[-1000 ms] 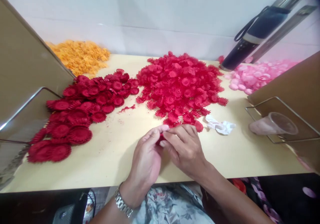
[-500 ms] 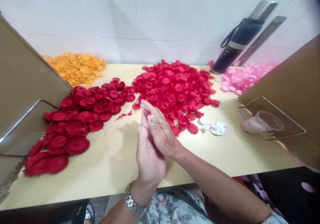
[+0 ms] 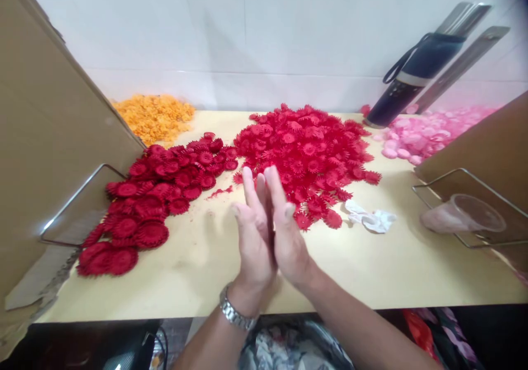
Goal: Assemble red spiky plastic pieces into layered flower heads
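Left hand (image 3: 253, 235) and right hand (image 3: 292, 243): flat, unclenched, palms facing, close together. Can't tell what's between. Bright-red, fringed, flower-shaped pieces (image 3: 307, 150) piled just beyond. Navy cylindrical bottle (image 3: 390, 103): pale marks unreadable.

The wall (image 3: 165, 23) I see behind the table is white and smooth, with thin lines running across it and up it, like big tiles. A soft grey shadow falls on it. The light in here is bright, and the wall looks a bit shiny. The table (image 3: 355, 265) is pale yellow and its back edge is by the wall. A tall brown board (image 3: 61, 117) stands at the left end, and another brown board (image 3: 487, 144) leans in at the right. Each has a thin bent metal wire (image 3: 72, 200) by it. Below the table's front edge, it is mostly dark.
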A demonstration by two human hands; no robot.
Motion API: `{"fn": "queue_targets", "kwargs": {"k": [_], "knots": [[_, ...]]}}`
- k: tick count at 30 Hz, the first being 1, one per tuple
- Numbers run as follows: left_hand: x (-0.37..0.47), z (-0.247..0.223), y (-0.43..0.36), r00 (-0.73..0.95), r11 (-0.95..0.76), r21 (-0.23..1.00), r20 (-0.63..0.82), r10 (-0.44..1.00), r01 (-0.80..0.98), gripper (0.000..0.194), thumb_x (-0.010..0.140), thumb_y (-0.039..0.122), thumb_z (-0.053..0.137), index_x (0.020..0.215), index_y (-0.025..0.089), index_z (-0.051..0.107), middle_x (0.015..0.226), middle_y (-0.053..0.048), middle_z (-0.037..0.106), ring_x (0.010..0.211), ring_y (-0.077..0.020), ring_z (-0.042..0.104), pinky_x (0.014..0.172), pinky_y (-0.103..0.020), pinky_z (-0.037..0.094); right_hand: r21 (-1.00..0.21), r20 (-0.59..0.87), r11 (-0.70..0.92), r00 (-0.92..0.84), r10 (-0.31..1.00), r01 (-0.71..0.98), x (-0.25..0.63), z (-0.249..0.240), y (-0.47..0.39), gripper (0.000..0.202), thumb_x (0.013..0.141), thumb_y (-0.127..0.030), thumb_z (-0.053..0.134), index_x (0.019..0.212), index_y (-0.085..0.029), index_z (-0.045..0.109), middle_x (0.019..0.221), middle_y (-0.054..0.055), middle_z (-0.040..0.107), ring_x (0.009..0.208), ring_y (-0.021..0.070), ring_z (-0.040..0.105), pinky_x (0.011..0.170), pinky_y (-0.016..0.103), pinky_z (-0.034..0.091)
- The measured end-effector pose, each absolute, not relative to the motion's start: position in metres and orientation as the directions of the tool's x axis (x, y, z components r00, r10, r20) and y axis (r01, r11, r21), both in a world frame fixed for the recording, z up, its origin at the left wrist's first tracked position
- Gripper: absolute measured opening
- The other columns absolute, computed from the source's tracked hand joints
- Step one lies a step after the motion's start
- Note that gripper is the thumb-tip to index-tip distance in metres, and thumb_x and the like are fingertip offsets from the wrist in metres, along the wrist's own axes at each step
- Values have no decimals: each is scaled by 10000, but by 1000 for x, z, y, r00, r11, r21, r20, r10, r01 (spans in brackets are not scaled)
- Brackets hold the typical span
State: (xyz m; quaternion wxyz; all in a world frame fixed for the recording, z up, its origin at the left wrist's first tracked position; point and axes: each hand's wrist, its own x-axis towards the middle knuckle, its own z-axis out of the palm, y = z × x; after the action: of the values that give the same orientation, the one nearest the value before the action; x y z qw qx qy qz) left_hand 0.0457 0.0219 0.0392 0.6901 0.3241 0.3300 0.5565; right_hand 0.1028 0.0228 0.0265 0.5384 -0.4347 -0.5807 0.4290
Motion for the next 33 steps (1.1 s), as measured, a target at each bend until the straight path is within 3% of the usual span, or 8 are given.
{"fn": "queue_targets", "kwargs": {"k": [5, 9, 13, 17, 22, 27, 30, 33], "knots": [[53, 33, 15, 112, 6, 761, 88, 990, -648, 664, 762, 714, 282, 1357, 421, 313, 1458, 65, 334, 1374, -197, 176, 1072, -337, 254, -984, 179, 179, 57, 982, 1, 103, 34, 34, 623, 864, -636, 123, 1425, -366, 89, 1516, -93, 61, 1395, 166, 5, 1151, 436, 9], [44, 39, 25, 39, -50, 767, 97, 994, -639, 616, 778, 702, 261, 1338, 456, 329, 1464, 111, 304, 1380, -177, 150, 1081, -314, 235, -973, 230, 228, -55, 972, -38, 95, 28, 13, 615, 879, -612, 122, 1430, -348, 53, 1520, -71, 45, 1394, 163, 39, 1147, 424, 125], [45, 41, 21, 120, -6, 770, 107, 987, -638, 701, 694, 767, 319, 1322, 457, 359, 1441, 91, 351, 1382, -213, 135, 1068, -355, 264, -972, 233, 233, 2, 973, -17, 96, 27, 28, 601, 887, -595, 68, 1425, -352, -45, 1518, -88, 9, 1391, 142, 15, 1133, 415, 181], [46, 41, 19, 112, -38, 771, 141, 984, -636, 741, 659, 776, 371, 1325, 451, 359, 1462, 100, 305, 1390, -217, 83, 1074, -343, 250, -975, 202, 203, 21, 979, -95, 96, 30, 31, 626, 875, -616, 76, 1430, -342, -18, 1518, -76, -4, 1391, 153, 40, 1143, 421, 155], [37, 43, 23, 65, -44, 738, 118, 991, -673, 670, 741, 740, 255, 1347, 458, 308, 1485, 120, 250, 1386, -159, 109, 1092, -298, 210, -956, 280, 271, -72, 957, -115, 89, 26, 10, 673, 860, -640, 148, 1438, -318, 22, 1523, -44, 32, 1394, 183, 31, 1148, 437, 125], [44, 38, 11, 161, -31, 814, 152, 975, -580, 756, 685, 775, 292, 1351, 419, 334, 1478, 79, 284, 1392, -205, 69, 1100, -339, 184, -972, 219, 226, 105, 970, -60, 93, 25, 43, 669, 856, -651, 99, 1433, -326, 1, 1522, -32, 61, 1394, 176, 10, 1137, 471, 111], [42, 39, 16, 56, -88, 792, 152, 987, -604, 731, 704, 764, 294, 1356, 435, 310, 1481, 94, 270, 1387, -201, 113, 1096, -331, 196, -974, 213, 213, 9, 977, -77, 89, 24, 33, 682, 856, -650, 71, 1433, -310, -56, 1522, -43, 28, 1393, 158, 30, 1147, 436, 107], [35, 41, 25, 16, -44, 771, 70, 997, -635, 695, 735, 755, 215, 1366, 467, 252, 1478, 113, 268, 1377, -175, 163, 1077, -327, 243, -950, 313, 312, -88, 946, -31, 84, 24, 13, 684, 838, -669, 54, 1432, -340, -31, 1517, -81, 36, 1393, 189, 40, 1145, 451, 129]]}}
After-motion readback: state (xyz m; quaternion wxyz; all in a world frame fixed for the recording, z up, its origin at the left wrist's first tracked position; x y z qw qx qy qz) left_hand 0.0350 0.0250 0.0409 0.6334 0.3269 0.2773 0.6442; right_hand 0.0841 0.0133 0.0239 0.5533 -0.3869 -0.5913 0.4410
